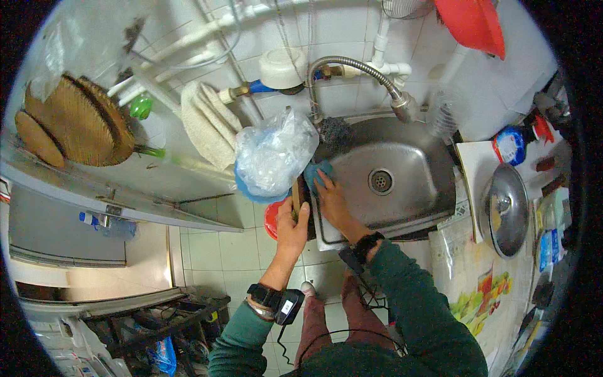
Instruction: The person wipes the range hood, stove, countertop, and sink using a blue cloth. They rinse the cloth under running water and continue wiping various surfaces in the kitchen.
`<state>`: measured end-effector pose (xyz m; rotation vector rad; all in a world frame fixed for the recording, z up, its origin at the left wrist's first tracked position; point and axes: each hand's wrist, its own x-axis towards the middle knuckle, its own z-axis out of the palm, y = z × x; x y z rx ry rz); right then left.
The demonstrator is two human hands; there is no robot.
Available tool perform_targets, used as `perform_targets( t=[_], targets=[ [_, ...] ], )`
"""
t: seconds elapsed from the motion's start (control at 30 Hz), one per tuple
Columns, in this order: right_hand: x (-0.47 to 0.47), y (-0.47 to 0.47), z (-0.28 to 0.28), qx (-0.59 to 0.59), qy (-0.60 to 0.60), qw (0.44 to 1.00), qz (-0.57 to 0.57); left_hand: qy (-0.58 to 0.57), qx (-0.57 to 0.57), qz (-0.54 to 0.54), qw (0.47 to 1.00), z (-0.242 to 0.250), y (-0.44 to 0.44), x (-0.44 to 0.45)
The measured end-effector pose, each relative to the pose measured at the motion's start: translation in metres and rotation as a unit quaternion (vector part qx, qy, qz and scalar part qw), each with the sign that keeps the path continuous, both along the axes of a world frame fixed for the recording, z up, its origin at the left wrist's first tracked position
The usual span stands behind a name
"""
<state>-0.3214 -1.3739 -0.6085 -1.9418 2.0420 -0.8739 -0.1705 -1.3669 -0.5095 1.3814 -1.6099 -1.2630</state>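
Observation:
My right hand (333, 202) presses a blue cloth (318, 173) onto the left rim of the stainless steel sink (400, 188). Just left of the sink, my left hand (292, 226) has its fingers around a narrow brown strip (296, 198), perhaps wood; what it belongs to is hidden. Clear plastic bags (278, 151) lie over something blue beyond that hand. At the back left corner of the sink is a dark mesh scourer (335, 132). A flexible metal faucet (353, 60) arches above the basin, its head at the back right.
A metal pot lid (509, 209) rests on the counter at right, near a blue and white container (509, 145). A beige towel (207, 122) hangs at back left. Below the bags is a red basin (272, 219). Brown woven fans or mats (80, 127) stand at far left.

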Motion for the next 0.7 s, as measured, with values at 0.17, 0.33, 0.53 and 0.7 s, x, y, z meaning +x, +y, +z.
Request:
perform_targets(
  t=[0.17, 0.33, 0.53, 0.7],
  targets=[
    [-0.015, -0.079, 0.005, 0.079, -0.055, 0.994, -0.058, -0.073, -0.095, 0.015, 0.993, -0.005, 0.001, -0.018],
    [-0.016, -0.057, 0.008, 0.068, -0.049, 0.996, -0.019, -0.08, -0.108, 0.0, 0.991, -0.007, -0.001, -0.021],
    [-0.024, 0.073, 0.015, 0.168, -0.033, 0.963, 0.207, -0.031, -0.033, 0.008, 0.999, -0.006, -0.011, -0.02],
    [-0.037, 0.06, 0.008, 0.113, -0.018, 0.965, 0.234, 0.011, 0.019, 0.009, 1.0, -0.002, -0.008, -0.017]
  ],
)
